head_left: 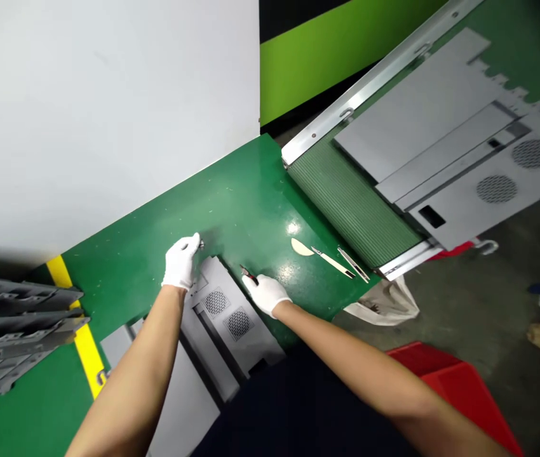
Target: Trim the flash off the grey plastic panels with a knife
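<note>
A grey plastic panel (225,317) with two round mesh grilles lies on the green table (232,203) in front of me. My left hand (182,260), in a white glove, is closed at the panel's far left corner, fingertips pinching something small I cannot make out. My right hand (266,293), also gloved, is closed on a small dark tool with a red handle (249,274) at the panel's far right edge.
A second grey panel (446,146) lies on the ribbed green conveyor belt (351,203) with metal side rails. Several knives and blades (334,260) lie near the table's right edge. Stacked grey parts (7,330) sit at left. A red bin (455,387) and a white bag (384,301) are on the floor.
</note>
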Demonstrator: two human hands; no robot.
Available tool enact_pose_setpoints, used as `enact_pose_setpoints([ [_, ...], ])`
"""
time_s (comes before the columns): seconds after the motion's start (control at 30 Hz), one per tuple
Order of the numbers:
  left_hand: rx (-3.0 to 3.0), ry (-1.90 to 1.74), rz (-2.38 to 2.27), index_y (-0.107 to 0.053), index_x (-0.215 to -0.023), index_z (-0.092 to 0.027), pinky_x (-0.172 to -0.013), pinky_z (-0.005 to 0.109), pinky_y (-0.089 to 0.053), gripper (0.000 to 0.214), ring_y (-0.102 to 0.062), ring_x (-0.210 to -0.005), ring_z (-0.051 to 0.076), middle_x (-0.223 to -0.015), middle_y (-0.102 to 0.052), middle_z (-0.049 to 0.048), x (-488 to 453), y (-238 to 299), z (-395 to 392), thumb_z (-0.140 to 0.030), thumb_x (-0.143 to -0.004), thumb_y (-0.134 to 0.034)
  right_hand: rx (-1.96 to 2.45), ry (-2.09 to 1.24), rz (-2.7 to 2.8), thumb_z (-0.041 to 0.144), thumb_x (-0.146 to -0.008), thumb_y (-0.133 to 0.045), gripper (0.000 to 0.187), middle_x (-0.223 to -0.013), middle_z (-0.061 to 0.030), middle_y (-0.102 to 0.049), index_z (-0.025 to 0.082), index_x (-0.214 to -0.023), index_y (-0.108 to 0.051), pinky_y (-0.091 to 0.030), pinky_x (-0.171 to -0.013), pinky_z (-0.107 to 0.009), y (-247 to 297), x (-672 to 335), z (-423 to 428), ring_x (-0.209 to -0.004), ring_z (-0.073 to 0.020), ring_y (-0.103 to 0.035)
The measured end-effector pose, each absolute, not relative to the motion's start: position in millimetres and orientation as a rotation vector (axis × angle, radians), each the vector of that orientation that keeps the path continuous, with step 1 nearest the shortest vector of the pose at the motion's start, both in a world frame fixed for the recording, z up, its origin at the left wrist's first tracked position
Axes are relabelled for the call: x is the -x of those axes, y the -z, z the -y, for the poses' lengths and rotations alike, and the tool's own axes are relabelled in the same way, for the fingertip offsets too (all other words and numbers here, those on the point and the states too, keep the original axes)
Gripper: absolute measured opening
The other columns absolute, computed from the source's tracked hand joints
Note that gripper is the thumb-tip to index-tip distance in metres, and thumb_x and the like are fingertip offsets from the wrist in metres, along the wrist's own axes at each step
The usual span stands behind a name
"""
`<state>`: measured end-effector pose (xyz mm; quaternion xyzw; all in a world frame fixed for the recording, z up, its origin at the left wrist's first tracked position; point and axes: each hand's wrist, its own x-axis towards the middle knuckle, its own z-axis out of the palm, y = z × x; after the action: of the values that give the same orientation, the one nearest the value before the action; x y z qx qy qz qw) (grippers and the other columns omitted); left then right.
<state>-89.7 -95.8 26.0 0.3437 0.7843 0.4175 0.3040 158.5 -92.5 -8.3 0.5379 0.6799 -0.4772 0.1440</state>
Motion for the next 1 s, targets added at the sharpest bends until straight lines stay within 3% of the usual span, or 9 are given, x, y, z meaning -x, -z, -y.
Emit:
enact_pose_setpoints([
  [0.1,-0.943,-0.932,-1.892,-0.070,-0.075,-0.016,-0.073,0.028,-0.046,0.037,-0.057,-0.075,0.017,-0.078,-0.067,0.0027,42,-47,99,-0.053,-0.078,-0.075,-1.767,1.551,-1.782,0.076,-0.096,-0.025,0.071,-0.100,-0.0161,-0.075,0.019,-0.093,-0.066,-0.052,-0.086,-0.036,18,-219,109,-0.099,-0.0284,-0.071],
  [0.3,-0.905,-0.384,-1.272,-0.064,-0.067,-0.016,-0.050,0.026,-0.032,0.046,-0.040,-0.049,0.011,-0.052,-0.048,-0.0033,-151,-38,108,-0.060,-0.077,-0.073,-2.245,1.852,-0.944,0.065,-0.099,-0.040,0.049,-0.059,0.0009,-0.056,0.022,-0.080,-0.053,-0.043,-0.044,-0.026,45,-338,171,-0.046,-0.0159,-0.058],
  [0.37,-0.962,-0.388,-1.095,-0.070,-0.079,-0.015,-0.056,0.026,-0.040,0.044,-0.049,-0.056,0.013,-0.059,-0.057,-0.0003,-212,-32,104,-0.058,-0.080,-0.071,-2.361,1.876,-0.666,0.063,-0.100,-0.039,0.047,-0.055,0.0037,-0.051,0.022,-0.079,-0.050,-0.041,-0.041,-0.024,50,-361,185,-0.041,-0.0138,-0.053],
  [0.47,-1.065,-0.402,-0.943,-0.068,-0.123,-0.016,-0.077,0.030,-0.052,0.052,-0.066,-0.083,0.019,-0.094,-0.073,0.0081,-265,-25,91,-0.053,-0.086,-0.065,-2.470,1.902,-0.451,0.063,-0.101,-0.037,0.048,-0.053,0.0049,-0.050,0.022,-0.079,-0.048,-0.042,-0.042,-0.023,54,-381,202,-0.040,-0.0124,-0.051],
  [0.53,-1.262,-0.344,-1.070,-0.064,-0.131,-0.018,-0.090,0.034,-0.052,0.053,-0.068,-0.099,0.022,-0.112,-0.073,0.0121,-263,-22,82,-0.050,-0.089,-0.061,-2.500,1.910,-0.507,0.066,-0.100,-0.037,0.051,-0.055,0.0036,-0.052,0.022,-0.078,-0.050,-0.043,-0.044,-0.023,58,-389,212,-0.043,-0.0126,-0.054],
  [0.67,-1.940,0.171,-1.425,-0.075,-0.097,-0.019,-0.102,0.051,-0.042,0.046,-0.066,-0.109,0.035,-0.107,-0.074,0.0170,-187,-26,85,-0.058,-0.092,-0.051,-2.466,1.877,-0.825,0.072,-0.096,-0.038,0.060,-0.064,-0.0030,-0.063,0.020,-0.077,-0.058,-0.043,-0.051,-0.024,66,-400,227,-0.053,-0.0141,-0.061],
  [0.73,-2.069,0.597,-1.268,-0.075,-0.081,-0.020,-0.102,0.060,-0.038,0.048,-0.064,-0.113,0.042,-0.097,-0.075,0.0173,-144,-32,94,-0.065,-0.082,-0.059,-2.445,1.864,-0.914,0.073,-0.096,-0.037,0.062,-0.069,-0.0057,-0.067,0.019,-0.078,-0.062,-0.043,-0.054,-0.024,67,-406,230,-0.057,-0.0153,-0.064],
  [0.9,-1.903,1.073,-0.986,-0.079,-0.087,-0.021,-0.088,0.048,-0.051,0.048,-0.072,-0.088,0.038,-0.088,-0.077,0.0120,-95,-42,110,-0.054,-0.053,-0.078,-2.378,1.877,-0.996,0.070,-0.099,-0.033,0.065,-0.073,-0.0084,-0.070,0.017,-0.082,-0.066,-0.044,-0.058,-0.026,61,-409,225,-0.061,-0.0172,-0.067],
  [1.0,-1.671,1.017,-1.087,-0.081,-0.089,-0.023,-0.079,0.043,-0.055,0.052,-0.073,-0.085,0.036,-0.088,-0.079,0.0082,-62,-61,106,-0.047,-0.042,-0.083,-2.341,1.884,-1.082,0.072,-0.097,-0.034,0.064,-0.076,-0.0094,-0.071,0.018,-0.081,-0.066,-0.045,-0.059,-0.026,56,-403,221,-0.064,-0.0182,-0.067],
])
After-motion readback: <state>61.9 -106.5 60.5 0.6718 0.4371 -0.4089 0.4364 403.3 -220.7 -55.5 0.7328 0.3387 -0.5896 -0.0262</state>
